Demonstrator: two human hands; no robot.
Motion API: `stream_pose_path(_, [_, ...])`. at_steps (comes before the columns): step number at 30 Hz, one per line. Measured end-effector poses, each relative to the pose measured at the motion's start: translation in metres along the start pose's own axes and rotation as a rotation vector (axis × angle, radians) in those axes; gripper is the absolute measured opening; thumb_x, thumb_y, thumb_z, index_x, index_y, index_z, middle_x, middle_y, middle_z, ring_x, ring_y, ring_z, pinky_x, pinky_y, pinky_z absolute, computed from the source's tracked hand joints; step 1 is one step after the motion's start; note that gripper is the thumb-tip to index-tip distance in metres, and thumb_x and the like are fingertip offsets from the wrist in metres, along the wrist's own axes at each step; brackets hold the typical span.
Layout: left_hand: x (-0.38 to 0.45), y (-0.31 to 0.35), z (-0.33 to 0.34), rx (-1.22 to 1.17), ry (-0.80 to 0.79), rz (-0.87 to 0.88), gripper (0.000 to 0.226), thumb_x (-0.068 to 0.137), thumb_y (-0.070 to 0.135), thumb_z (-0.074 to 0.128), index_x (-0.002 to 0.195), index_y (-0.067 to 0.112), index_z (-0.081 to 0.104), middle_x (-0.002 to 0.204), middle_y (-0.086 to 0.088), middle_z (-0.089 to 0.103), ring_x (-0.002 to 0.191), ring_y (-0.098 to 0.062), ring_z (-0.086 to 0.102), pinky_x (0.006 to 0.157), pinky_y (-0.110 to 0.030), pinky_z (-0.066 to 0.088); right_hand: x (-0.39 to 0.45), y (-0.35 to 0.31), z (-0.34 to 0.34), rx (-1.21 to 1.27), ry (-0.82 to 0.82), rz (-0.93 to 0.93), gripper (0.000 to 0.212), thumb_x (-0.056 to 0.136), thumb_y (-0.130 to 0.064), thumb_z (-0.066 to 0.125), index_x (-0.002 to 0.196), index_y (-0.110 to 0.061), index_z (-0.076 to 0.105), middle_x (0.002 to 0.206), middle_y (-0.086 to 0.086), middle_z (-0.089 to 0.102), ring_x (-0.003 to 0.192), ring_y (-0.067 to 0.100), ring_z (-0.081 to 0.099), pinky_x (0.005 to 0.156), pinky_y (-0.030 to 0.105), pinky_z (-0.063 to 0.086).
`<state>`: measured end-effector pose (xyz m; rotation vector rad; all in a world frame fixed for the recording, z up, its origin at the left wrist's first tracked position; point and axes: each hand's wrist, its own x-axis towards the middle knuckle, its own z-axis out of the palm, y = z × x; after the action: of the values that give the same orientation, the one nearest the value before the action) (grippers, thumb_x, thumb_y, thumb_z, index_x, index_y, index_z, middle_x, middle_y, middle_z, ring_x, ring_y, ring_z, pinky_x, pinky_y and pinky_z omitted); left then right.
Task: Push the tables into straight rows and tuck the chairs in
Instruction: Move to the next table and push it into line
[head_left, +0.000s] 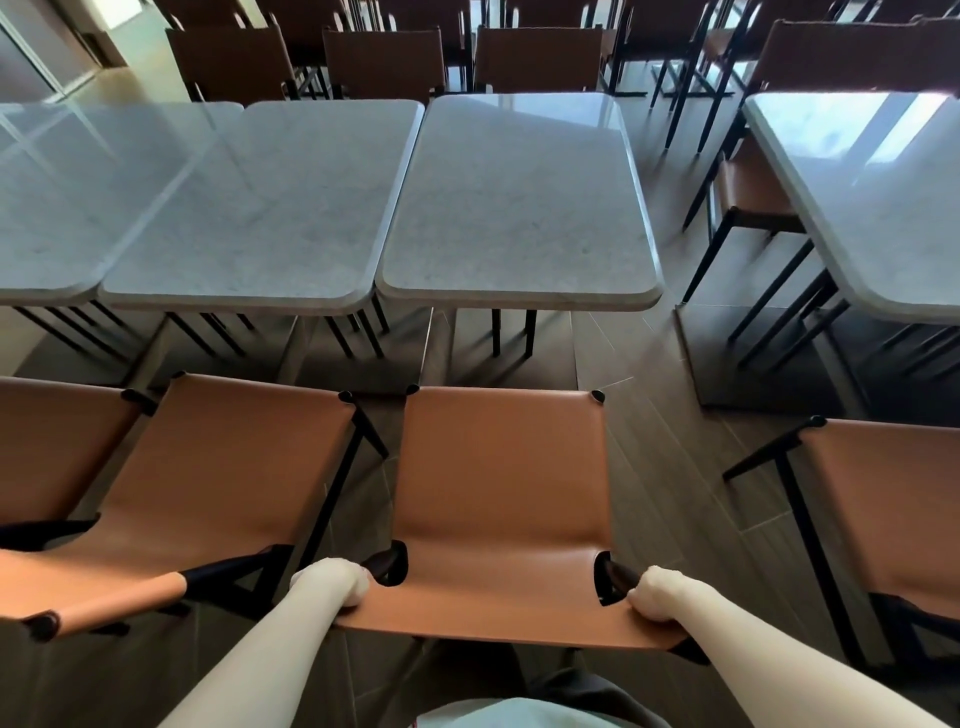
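Pretty dim room overall, floor (654, 395) is dark wood-look planks running on a diagonal. Daylight comes in from somewhere up top right and throws bright streaks and glare across the floor there. Over in the far left corner there's a pale wall (26, 57) with what looks like a glass panel or door frame, kinda washed out.

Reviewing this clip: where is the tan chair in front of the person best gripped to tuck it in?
By the backrest's top corners, from behind. The left hand and right hand grip there on the tan chair, whose seat faces the marble table, so a straight push slides it under.
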<state>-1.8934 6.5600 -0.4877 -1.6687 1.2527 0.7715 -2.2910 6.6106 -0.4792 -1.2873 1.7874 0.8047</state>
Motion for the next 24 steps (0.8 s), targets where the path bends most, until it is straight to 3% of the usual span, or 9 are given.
stream_pose_path(4, [-0.007,0.002,-0.001,-0.016,-0.049,-0.005,0.062,0.098,0.006,0.03,0.157,0.023,0.035,0.145,-0.009,0.051,0.104,-0.029,0.059,0.087,-0.036,0.052,-0.002,0.001,0.001,-0.041,-0.002,-0.007,0.049,0.109,-0.031,0.028,0.151,-0.01,0.042,0.159,0.01,0.037,0.146,0.028,0.036,0.116,0.033,0.029])
stream_pose_path(8, [-0.005,-0.001,0.001,0.034,-0.042,0.003,0.061,0.095,0.004,0.036,0.154,0.018,0.041,0.144,-0.01,0.054,0.12,-0.03,0.061,0.089,-0.035,0.051,-0.006,0.002,0.001,-0.045,-0.02,-0.037,0.045,0.108,-0.025,0.03,0.147,-0.011,0.047,0.154,0.009,0.044,0.142,0.027,0.042,0.113,0.033,0.033])
stream_pose_path(12, [-0.014,0.003,0.0,0.066,-0.049,0.016,0.061,0.097,-0.001,0.036,0.156,0.016,0.037,0.146,-0.011,0.05,0.115,-0.033,0.061,0.082,-0.038,0.051,-0.008,0.003,0.001,-0.016,-0.032,-0.052,0.044,0.108,-0.022,0.029,0.146,-0.011,0.048,0.152,0.01,0.046,0.139,0.029,0.045,0.112,0.036,0.036])
stream_pose_path(16, [-0.02,0.005,0.001,0.096,-0.039,0.029,0.068,0.096,-0.004,0.039,0.159,0.022,0.03,0.148,-0.013,0.049,0.128,-0.032,0.058,0.098,-0.037,0.052,-0.014,0.002,-0.002,-0.044,-0.057,-0.071,0.045,0.108,-0.015,0.027,0.151,-0.014,0.042,0.154,0.011,0.042,0.14,0.031,0.043,0.112,0.038,0.036])
stream_pose_path(20, [-0.022,0.003,0.001,0.15,-0.001,0.042,0.064,0.095,-0.003,0.043,0.156,0.017,0.038,0.147,-0.012,0.052,0.126,-0.034,0.06,0.088,-0.04,0.052,-0.018,0.001,-0.002,-0.087,-0.062,-0.068,0.046,0.108,-0.014,0.027,0.153,-0.015,0.04,0.155,0.011,0.04,0.142,0.029,0.041,0.112,0.037,0.035])
stream_pose_path(24, [-0.022,0.002,0.002,0.163,0.016,0.041,0.068,0.093,0.001,0.048,0.157,0.022,0.036,0.15,-0.009,0.049,0.13,-0.031,0.057,0.097,-0.038,0.052,-0.017,0.002,-0.001,-0.147,-0.079,-0.085,0.045,0.107,-0.014,0.03,0.15,-0.015,0.043,0.154,0.011,0.042,0.14,0.03,0.043,0.113,0.038,0.037])
